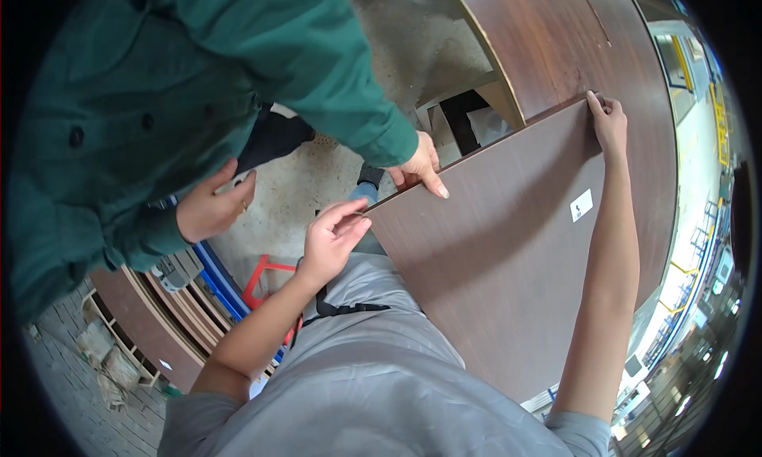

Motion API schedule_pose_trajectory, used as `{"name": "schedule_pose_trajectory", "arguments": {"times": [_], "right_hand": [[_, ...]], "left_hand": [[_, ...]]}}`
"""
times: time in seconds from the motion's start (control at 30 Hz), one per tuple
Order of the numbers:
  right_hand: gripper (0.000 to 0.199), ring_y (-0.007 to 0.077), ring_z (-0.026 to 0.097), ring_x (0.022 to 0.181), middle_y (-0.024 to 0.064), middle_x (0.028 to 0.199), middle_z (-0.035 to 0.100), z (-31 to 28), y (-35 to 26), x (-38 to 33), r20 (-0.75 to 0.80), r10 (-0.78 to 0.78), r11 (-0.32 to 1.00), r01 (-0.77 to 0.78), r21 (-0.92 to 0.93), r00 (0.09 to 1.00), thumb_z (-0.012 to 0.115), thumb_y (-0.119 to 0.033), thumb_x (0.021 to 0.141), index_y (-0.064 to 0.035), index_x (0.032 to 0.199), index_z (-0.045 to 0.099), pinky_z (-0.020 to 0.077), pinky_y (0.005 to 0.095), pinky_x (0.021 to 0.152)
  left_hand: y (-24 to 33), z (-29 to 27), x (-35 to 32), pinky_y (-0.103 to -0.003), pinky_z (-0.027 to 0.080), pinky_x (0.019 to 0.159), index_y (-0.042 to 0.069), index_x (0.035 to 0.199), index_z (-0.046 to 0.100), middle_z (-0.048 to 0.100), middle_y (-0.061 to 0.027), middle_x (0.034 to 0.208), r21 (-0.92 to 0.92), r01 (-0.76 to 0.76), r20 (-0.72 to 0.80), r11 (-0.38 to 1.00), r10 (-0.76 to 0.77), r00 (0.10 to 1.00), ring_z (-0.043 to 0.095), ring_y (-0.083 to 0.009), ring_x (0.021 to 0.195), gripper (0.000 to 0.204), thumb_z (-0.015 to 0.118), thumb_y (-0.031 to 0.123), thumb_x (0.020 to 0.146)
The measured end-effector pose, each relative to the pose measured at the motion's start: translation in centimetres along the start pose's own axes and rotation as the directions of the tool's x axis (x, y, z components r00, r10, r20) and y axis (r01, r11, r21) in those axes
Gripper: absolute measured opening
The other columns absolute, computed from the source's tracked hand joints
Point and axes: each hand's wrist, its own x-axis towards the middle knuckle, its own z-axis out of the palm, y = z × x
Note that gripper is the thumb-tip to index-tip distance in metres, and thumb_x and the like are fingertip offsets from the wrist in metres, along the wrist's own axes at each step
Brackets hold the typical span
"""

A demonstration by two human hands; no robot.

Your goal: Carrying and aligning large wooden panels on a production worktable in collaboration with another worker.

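A brown wood-grain panel (476, 274) with a small white label (582, 205) slants across in front of my body. My left hand (332, 243) pinches its near-left corner between thumb and fingers. Out at the far-right corner, my right hand (609, 128) is closed round the edge, fingertips curled over it. Between my hands, a co-worker's hand (421, 170) grips the same edge, thumb on the panel's face. The co-worker's other hand (216, 203) hovers to the left, holding nothing visible.
Beyond the panel lies a larger reddish-brown board (556, 44). The co-worker in a green jacket (262, 52) stands close at the left. Stacked boards (171, 322), a blue rail (218, 278) and a red frame (258, 278) are at the lower left.
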Motion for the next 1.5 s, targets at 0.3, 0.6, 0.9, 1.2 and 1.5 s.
{"name": "schedule_pose_trajectory", "arguments": {"times": [0.3, 0.6, 0.9, 1.2, 1.5], "right_hand": [[0.050, 0.0189, 0.054, 0.111, 0.0122, 0.125, 0.055, -0.7, 3.5, -5.0, -0.129, -0.112, 0.815, 0.165, 0.556, 0.985, 0.059, -0.027, 0.092, -0.0017, 0.134, 0.047, 0.0407, 0.0304, 0.096], [0.044, 0.0344, 0.044, 0.125, 0.0230, 0.131, 0.049, -6.2, 25.9, -33.6, -0.300, 0.247, 0.968, -0.221, 0.118, 0.922, 0.061, -0.023, 0.088, 0.0031, 0.123, 0.055, 0.0336, 0.0408, 0.106], [0.071, 0.0369, 0.059, 0.102, 0.0251, 0.110, 0.060, -3.6, 40.0, -62.8, -0.323, 0.867, 0.467, -0.843, 0.265, 0.379, 0.054, -0.054, 0.089, 0.0067, 0.125, 0.049, 0.0475, 0.0447, 0.089], [0.059, 0.0199, 0.059, 0.079, 0.0075, 0.090, 0.058, 1.0, 26.3, -58.8, 0.510, 0.307, -0.281, -0.436, 0.855, 0.803, 0.039, -0.056, 0.095, -0.0027, 0.119, 0.047, 0.0516, 0.0346, 0.068], [0.036, 0.0205, 0.055, 0.110, 0.0077, 0.120, 0.057, 4.6, 14.1, -53.3, 0.398, 0.262, -0.245, -0.338, 0.909, 0.879, 0.055, -0.026, 0.094, -0.0037, 0.122, 0.049, 0.0452, 0.0362, 0.092]], "left_hand": [[-0.4, 6.3, -3.0, -0.036, 0.052, 0.087, -0.003, 0.126, 0.045, 0.059, -0.0151, 0.117, -0.420, 0.670, 0.406, 0.612, -0.533, 0.742, 0.062, -0.0226, 0.103, 0.045, 0.052, 0.030, 0.096], [0.6, 9.0, -0.6, -0.033, 0.047, 0.087, 0.007, 0.120, 0.050, 0.061, -0.0069, 0.113, -0.539, 0.344, 0.087, 0.769, -0.355, 0.931, 0.059, -0.0174, 0.102, 0.039, 0.054, 0.036, 0.095], [-2.8, 11.5, -6.6, -0.035, 0.046, 0.090, 0.008, 0.119, 0.051, 0.059, -0.0034, 0.119, -0.468, 0.477, 0.225, 0.744, -0.422, 0.878, 0.057, -0.0185, 0.108, 0.034, 0.057, 0.029, 0.093], [-4.5, 10.8, -8.1, -0.039, 0.039, 0.101, 0.006, 0.126, 0.049, 0.055, -0.0046, 0.126, -0.606, 0.368, 0.157, 0.705, -0.347, 0.924, 0.051, -0.0218, 0.118, 0.043, 0.057, 0.032, 0.093], [-9.3, 3.9, -9.1, -0.038, 0.043, 0.094, 0.007, 0.123, 0.050, 0.054, -0.0092, 0.127, -0.555, 0.362, 0.204, 0.749, -0.300, 0.932, 0.052, -0.0230, 0.114, 0.044, 0.043, 0.041, 0.097]]}}
